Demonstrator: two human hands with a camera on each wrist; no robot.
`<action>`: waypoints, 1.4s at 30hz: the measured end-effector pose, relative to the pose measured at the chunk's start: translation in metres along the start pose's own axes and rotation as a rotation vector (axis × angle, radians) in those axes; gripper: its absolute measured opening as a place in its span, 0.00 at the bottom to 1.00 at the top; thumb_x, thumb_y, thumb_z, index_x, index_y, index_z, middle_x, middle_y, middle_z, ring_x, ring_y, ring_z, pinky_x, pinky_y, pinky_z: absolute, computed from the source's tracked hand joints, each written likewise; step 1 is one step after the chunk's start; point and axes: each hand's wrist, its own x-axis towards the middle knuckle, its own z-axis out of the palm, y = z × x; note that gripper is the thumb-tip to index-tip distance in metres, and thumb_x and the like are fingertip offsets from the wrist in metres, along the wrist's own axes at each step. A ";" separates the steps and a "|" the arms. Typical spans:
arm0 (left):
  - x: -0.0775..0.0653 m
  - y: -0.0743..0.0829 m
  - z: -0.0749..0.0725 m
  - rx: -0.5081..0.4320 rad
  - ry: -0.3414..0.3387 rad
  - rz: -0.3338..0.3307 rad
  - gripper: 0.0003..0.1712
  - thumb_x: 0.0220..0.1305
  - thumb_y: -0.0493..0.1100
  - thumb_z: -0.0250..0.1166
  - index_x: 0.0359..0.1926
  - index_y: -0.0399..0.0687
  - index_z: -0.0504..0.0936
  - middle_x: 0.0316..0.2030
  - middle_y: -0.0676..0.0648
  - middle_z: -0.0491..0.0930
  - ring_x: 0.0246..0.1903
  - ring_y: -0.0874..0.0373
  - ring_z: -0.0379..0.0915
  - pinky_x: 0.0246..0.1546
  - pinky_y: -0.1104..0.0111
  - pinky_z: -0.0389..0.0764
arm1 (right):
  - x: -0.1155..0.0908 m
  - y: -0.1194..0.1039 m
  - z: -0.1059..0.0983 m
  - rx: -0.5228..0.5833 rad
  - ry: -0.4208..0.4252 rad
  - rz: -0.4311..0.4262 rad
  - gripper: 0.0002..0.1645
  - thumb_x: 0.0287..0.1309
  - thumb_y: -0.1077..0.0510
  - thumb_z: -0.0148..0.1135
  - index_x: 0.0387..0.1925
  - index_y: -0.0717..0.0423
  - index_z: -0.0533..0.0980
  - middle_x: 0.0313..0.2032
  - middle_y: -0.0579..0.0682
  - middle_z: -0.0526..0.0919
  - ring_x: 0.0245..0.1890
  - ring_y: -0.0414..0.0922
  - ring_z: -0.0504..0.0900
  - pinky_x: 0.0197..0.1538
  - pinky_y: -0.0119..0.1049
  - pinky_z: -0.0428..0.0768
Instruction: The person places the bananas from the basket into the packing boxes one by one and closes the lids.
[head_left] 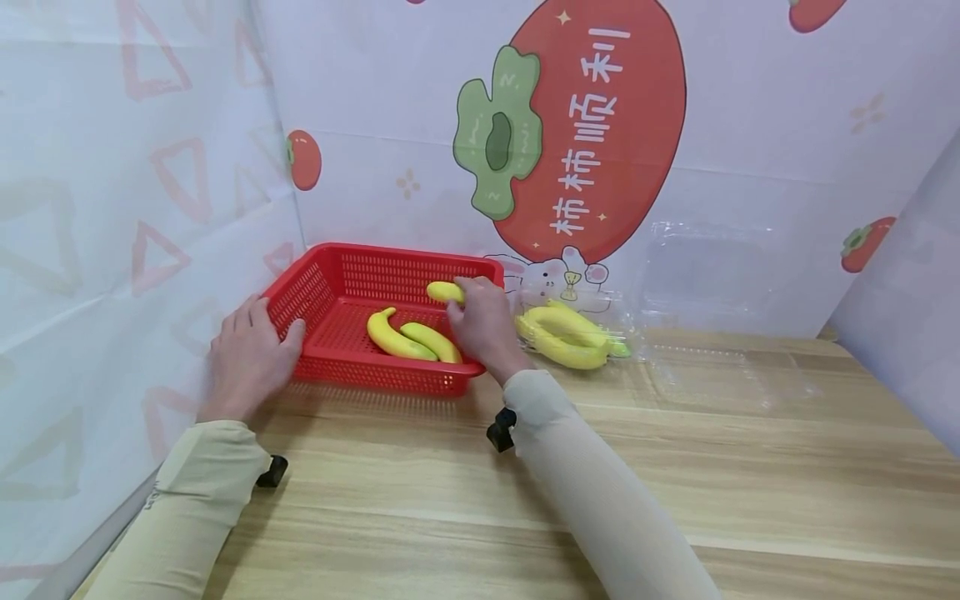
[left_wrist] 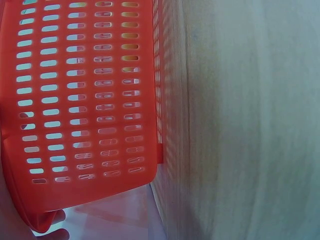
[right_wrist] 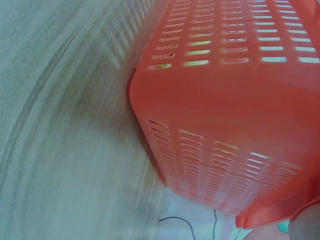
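My right hand (head_left: 483, 323) pinches a yellow banana (head_left: 444, 292) above the right part of a red plastic basket (head_left: 382, 372). Most of that banana is hidden by the fingers. Two more bananas lie inside on the basket floor: one curved banana (head_left: 393, 337) and, beside it, another banana (head_left: 431, 340). On the far left, my left hand (head_left: 247, 358) grips the basket's left rim, its thumb toward the inside. The left wrist view shows the slotted basket wall (left_wrist: 90, 172) close up, with fingertips (left_wrist: 59, 234) past the rim.
Right of the basket stands an opened clear plastic clamshell box (head_left: 705, 371) with yellow bananas (head_left: 570, 354) in its left part. A printed cloth wall (head_left: 420, 200) rises behind, and another cloth wall (head_left: 135, 275) borders the left side. Everything stands on a wooden table (head_left: 390, 500).
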 end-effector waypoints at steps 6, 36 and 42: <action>-0.001 0.000 0.000 -0.001 0.000 -0.002 0.47 0.78 0.61 0.44 0.78 0.24 0.52 0.78 0.23 0.53 0.73 0.23 0.52 0.70 0.27 0.58 | -0.003 0.007 0.001 0.078 0.063 0.001 0.28 0.72 0.53 0.66 0.69 0.54 0.78 0.61 0.54 0.86 0.59 0.51 0.84 0.67 0.46 0.84; -0.001 -0.001 0.002 0.011 -0.004 -0.003 0.47 0.79 0.60 0.43 0.79 0.24 0.50 0.79 0.22 0.51 0.74 0.22 0.51 0.72 0.28 0.57 | -0.018 0.033 -0.005 0.280 0.182 -0.147 0.26 0.71 0.54 0.68 0.67 0.56 0.80 0.60 0.56 0.87 0.57 0.53 0.85 0.62 0.47 0.88; -0.002 0.000 0.001 0.010 0.013 0.012 0.46 0.79 0.59 0.43 0.79 0.23 0.52 0.79 0.22 0.52 0.75 0.23 0.51 0.74 0.30 0.57 | -0.025 0.040 -0.007 0.269 0.204 -0.200 0.26 0.70 0.54 0.69 0.67 0.55 0.81 0.60 0.55 0.88 0.56 0.51 0.86 0.60 0.45 0.88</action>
